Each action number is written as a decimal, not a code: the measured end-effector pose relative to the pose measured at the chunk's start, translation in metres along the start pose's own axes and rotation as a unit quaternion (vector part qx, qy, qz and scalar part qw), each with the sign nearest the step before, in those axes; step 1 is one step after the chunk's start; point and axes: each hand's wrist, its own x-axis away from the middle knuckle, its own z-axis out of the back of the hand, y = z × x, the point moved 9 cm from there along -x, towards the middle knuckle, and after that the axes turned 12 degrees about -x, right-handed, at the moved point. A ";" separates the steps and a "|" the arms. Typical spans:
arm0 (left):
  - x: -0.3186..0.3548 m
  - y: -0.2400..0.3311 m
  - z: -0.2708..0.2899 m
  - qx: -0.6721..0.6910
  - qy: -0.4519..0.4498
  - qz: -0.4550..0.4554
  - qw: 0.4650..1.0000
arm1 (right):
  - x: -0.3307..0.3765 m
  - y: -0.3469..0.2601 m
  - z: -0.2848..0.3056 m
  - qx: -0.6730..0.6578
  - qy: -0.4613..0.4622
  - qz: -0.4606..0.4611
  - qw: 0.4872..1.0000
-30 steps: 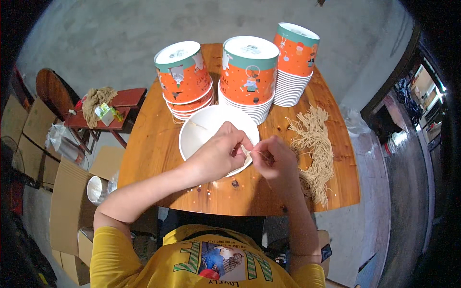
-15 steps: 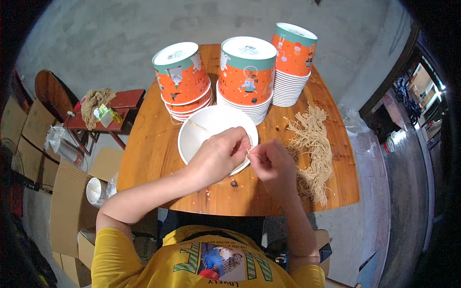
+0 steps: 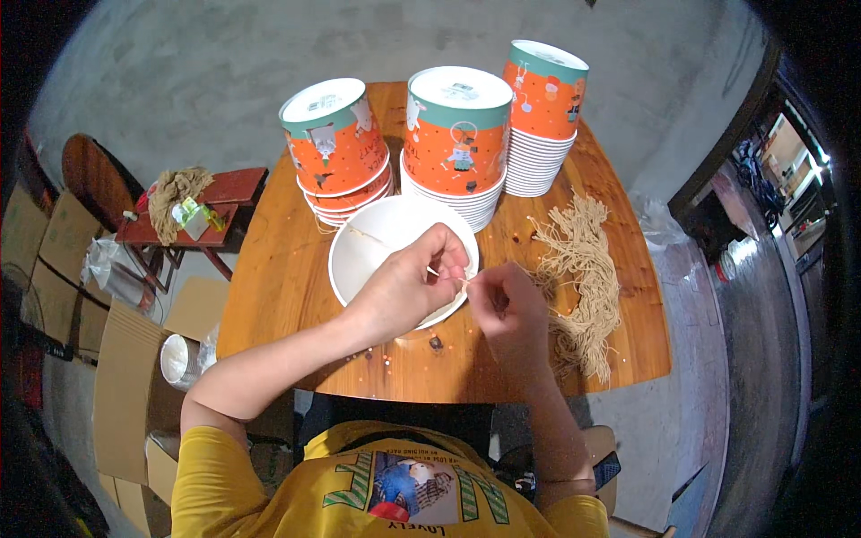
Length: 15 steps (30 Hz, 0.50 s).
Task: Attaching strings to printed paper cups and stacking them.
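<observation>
Over the near right rim of a white paper bucket, my left hand pinches a thin pale string. A short light bit of it pokes out by the left fingers. My right hand pinches the same string just to the right, fingertips close to the left ones. A beige strand runs along the inside wall of the bucket. Beside my right hand lies a loose bundle of beige strings. What lies in the bucket's bottom is mostly hidden by my left hand.
Behind the bucket, upside-down stacks of orange-and-green paper buckets stand on the wooden table. Small specks dot its near edge. A red bench with another beige bundle stands at left, near cardboard boxes.
My left fingers have shifted and spread slightly, so a short light end of string now shows between them. Both hands stay over the bucket's near right rim.
</observation>
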 end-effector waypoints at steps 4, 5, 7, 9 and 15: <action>-0.002 -0.001 0.001 0.032 0.007 -0.021 0.999 | 0.001 0.014 0.003 -0.042 0.016 -0.063 0.997; -0.002 -0.002 -0.002 0.050 -0.019 -0.006 0.999 | 0.001 0.014 0.003 -0.042 0.017 -0.063 0.997; -0.003 -0.003 -0.004 0.075 -0.022 0.006 0.997 | 0.002 0.015 0.004 -0.038 0.024 -0.057 0.997; -0.004 -0.004 -0.005 0.099 -0.025 0.019 0.995 | 0.002 0.018 0.004 -0.033 0.024 -0.047 0.998; -0.005 -0.013 -0.008 0.188 -0.025 0.085 0.978 | 0.006 0.012 0.006 -0.035 0.028 -0.048 0.998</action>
